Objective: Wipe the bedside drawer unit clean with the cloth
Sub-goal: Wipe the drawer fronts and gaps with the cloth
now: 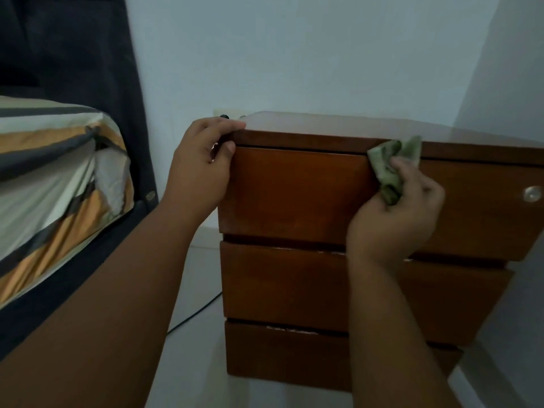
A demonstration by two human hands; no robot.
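The brown wooden drawer unit (294, 195) with three drawer fronts stands in front of me against a pale wall. My left hand (200, 169) grips its top left corner, fingers over the top edge and thumb on the front. My right hand (400, 213) holds a crumpled green cloth (391, 160) pressed against the upper edge of the top drawer front, about mid-width. A round pale knob (532, 194) sits on the top drawer at the right.
A bed with a striped sheet (59, 172) and dark frame lies close on the left. A black cable (194, 313) runs across the pale floor beside the unit. A wall corner (482, 69) rises at the right.
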